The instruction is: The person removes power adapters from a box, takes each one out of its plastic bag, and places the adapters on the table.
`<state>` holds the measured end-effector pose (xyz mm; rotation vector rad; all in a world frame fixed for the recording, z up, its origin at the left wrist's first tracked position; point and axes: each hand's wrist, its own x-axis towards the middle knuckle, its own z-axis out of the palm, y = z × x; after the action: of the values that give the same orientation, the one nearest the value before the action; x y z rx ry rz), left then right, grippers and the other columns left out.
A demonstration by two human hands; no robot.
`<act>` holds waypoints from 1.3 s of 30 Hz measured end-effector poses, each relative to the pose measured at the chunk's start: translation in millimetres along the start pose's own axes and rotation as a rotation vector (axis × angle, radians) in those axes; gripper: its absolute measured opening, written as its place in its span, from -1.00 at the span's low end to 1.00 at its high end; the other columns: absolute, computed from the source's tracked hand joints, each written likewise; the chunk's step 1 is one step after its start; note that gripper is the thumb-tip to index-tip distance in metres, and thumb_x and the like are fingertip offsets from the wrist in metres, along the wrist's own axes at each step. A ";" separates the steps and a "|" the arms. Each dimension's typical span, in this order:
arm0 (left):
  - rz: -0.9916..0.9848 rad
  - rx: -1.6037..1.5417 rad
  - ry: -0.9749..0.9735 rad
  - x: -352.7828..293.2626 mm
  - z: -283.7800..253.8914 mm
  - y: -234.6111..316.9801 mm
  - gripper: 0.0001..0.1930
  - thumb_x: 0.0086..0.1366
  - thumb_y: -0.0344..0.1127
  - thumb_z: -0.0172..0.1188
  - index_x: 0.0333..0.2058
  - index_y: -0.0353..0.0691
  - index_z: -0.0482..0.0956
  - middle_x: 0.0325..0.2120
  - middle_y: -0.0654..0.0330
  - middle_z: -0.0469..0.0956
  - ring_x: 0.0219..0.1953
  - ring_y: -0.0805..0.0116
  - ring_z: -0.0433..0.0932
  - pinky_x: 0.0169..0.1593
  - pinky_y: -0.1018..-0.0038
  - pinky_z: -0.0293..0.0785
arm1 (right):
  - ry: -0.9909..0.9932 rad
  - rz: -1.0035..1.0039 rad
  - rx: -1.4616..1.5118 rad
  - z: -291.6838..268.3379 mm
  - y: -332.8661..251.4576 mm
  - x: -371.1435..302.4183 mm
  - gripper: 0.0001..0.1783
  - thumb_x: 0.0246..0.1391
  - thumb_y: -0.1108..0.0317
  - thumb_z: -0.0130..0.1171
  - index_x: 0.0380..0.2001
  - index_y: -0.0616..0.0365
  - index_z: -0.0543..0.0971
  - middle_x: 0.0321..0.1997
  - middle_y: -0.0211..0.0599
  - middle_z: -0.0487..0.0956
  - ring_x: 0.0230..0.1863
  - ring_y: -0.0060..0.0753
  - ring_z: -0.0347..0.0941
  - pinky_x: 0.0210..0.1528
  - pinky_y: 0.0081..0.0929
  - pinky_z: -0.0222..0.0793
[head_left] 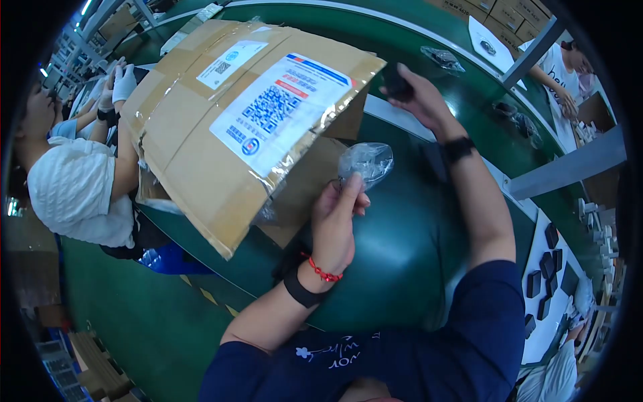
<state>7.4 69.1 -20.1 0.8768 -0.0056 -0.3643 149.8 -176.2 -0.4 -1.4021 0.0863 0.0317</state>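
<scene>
My left hand (pixel 337 213) pinches a crumpled clear plastic bag (pixel 370 163) between thumb and fingers, above the dark green work surface (pixel 395 261). What the bag contains, if anything, I cannot make out. Farther off and to the right, my right hand (pixel 427 100) is closed on a small black object (pixel 398 87), dark and partly blurred. Left of both hands stands a large cardboard box (pixel 177 124), its taped, labelled flap raised toward me. Clear plastic shows under the flap's near edge, beside my left wrist.
A green conveyor belt (pixel 402 33) runs behind, carrying bagged items (pixel 442 59). Several black pieces (pixel 548 264) lie on a white sheet at right. A grey metal post (pixel 569 164) juts in at right. A person in a white cap (pixel 74 174) works close at left; another person sits at upper right.
</scene>
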 end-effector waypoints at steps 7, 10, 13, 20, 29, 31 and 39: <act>-0.007 0.216 -0.114 -0.7 6.3 -10.8 -0.63 0.38 -0.08 -0.05 -0.33 -0.29 0.55 -0.55 0.29 0.49 -0.46 0.58 0.39 -0.32 0.65 0.27 | -0.172 0.056 0.020 -2.4 -28.7 -168.4 -0.44 0.11 0.20 0.11 0.12 0.25 0.32 0.04 -0.19 0.45 -0.13 -0.52 0.44 -0.36 -0.66 0.41; 0.020 0.347 -0.195 -2.7 13.3 -12.8 -0.55 0.39 -0.03 -0.10 -0.32 -0.33 0.58 -0.55 0.27 0.51 -0.46 0.58 0.40 -0.33 0.65 0.28 | -0.205 0.115 0.005 8.9 -31.7 -205.1 -0.43 0.02 0.31 0.16 0.11 0.29 0.34 0.07 -0.17 0.44 -0.11 -0.53 0.43 -0.36 -0.66 0.39; 0.092 0.487 -0.314 -8.0 24.8 -15.6 -0.47 0.41 0.01 -0.19 -0.30 -0.37 0.59 -0.54 0.25 0.53 -0.45 0.57 0.41 -0.33 0.64 0.30 | -0.306 0.146 -0.098 7.3 -24.0 -220.7 -0.45 -0.01 0.34 0.17 0.08 0.31 0.38 0.11 -0.16 0.42 -0.09 -0.54 0.41 -0.34 -0.66 0.39; -0.046 0.425 -0.424 -19.0 37.6 -14.8 -0.36 0.42 0.09 -0.32 -0.35 -0.39 0.59 -0.56 0.22 0.53 -0.47 0.50 0.44 -0.33 0.61 0.32 | -0.235 0.029 0.074 -14.5 -34.6 -234.8 -0.45 -0.03 0.35 0.19 0.06 0.33 0.41 0.03 -0.16 0.47 -0.12 -0.50 0.45 -0.27 -0.59 0.44; -0.066 0.301 -0.631 8.9 35.7 -12.9 -0.46 0.39 0.04 -0.15 -0.38 -0.36 0.58 -0.54 0.18 0.53 -0.46 0.45 0.48 -0.33 0.55 0.37 | -0.144 0.038 0.221 -32.1 -42.2 -234.5 -0.50 -0.01 0.37 0.22 0.01 0.37 0.43 -0.05 -0.15 0.51 -0.16 -0.43 0.51 -0.16 -0.59 0.49; 0.098 0.404 -0.580 15.4 43.8 -20.7 -0.60 0.32 -0.08 -0.03 -0.38 -0.34 0.57 -0.54 0.21 0.53 -0.47 0.49 0.47 -0.33 0.57 0.37 | -0.143 0.045 0.248 -31.9 -40.8 -233.5 -0.49 0.00 0.36 0.22 0.01 0.38 0.42 -0.06 -0.15 0.51 -0.17 -0.43 0.51 -0.17 -0.59 0.49; 0.259 0.590 -0.362 12.3 59.3 -24.8 -0.90 0.16 -0.40 0.26 -0.40 -0.30 0.55 -0.52 0.32 0.52 -0.49 0.64 0.42 -0.39 0.69 0.32 | -0.112 0.134 0.146 -29.2 -37.6 -230.8 -0.53 0.00 0.36 0.20 -0.02 0.33 0.42 -0.08 -0.17 0.49 -0.14 -0.46 0.48 -0.25 -0.61 0.50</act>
<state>2.3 6.3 -2.4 1.3628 -0.5813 -0.2745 -78.6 -204.6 50.1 -1.2442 0.0880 0.2109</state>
